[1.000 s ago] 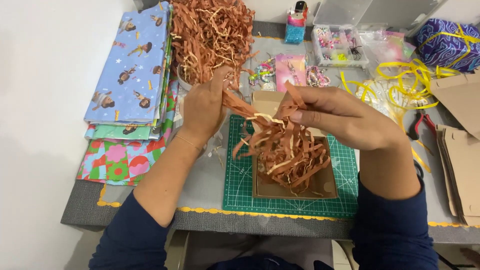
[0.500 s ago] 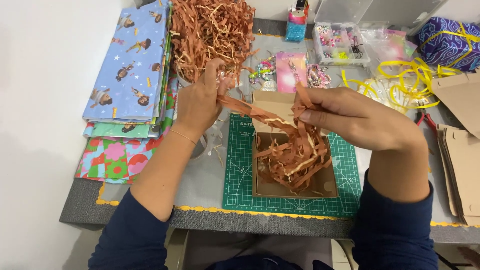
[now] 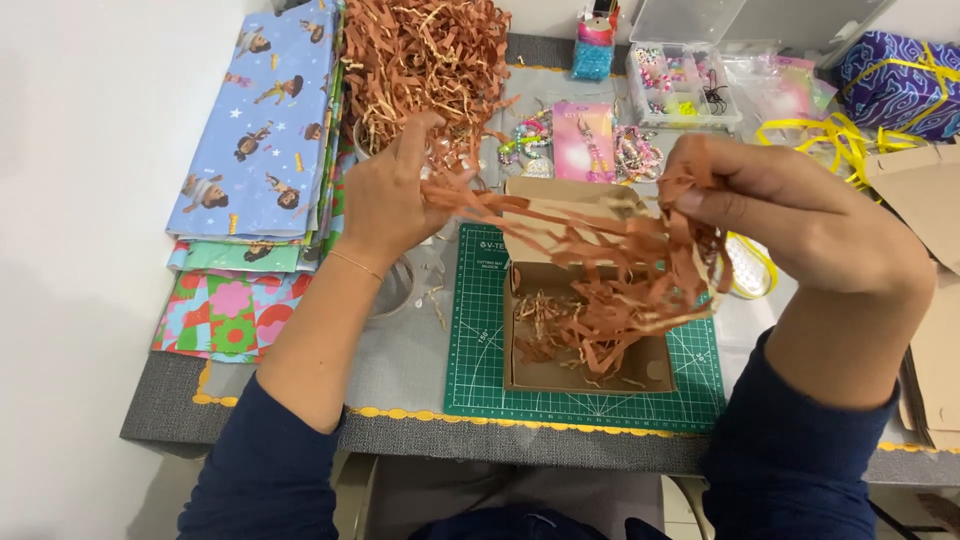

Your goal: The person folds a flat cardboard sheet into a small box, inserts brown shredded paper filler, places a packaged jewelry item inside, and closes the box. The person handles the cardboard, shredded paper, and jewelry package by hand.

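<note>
A bunch of brown shredded paper strips (image 3: 590,265) is stretched between both my hands, above an open brown cardboard box (image 3: 585,372). My left hand (image 3: 385,195) pinches one end of the bunch at the left. The other end is gripped by my right hand (image 3: 800,225) at the right, and loose strips hang down into the box. The box stands on a green cutting mat (image 3: 480,350) and holds some shreds. A large heap of the same brown shredded paper (image 3: 425,55) lies behind my left hand.
Folded patterned wrapping papers (image 3: 265,150) are stacked at the left. At the back are a clear bead organiser (image 3: 680,75), bead bracelets (image 3: 530,135), a pink card (image 3: 585,140), yellow ribbon (image 3: 830,140) and a purple wrapped parcel (image 3: 900,80). Flat cardboard pieces (image 3: 930,200) lie at the right.
My hands have drawn apart, the right one moving right and up, pulling the clump of shreds out wide above the box. Less shredded paper now rests in the box.
</note>
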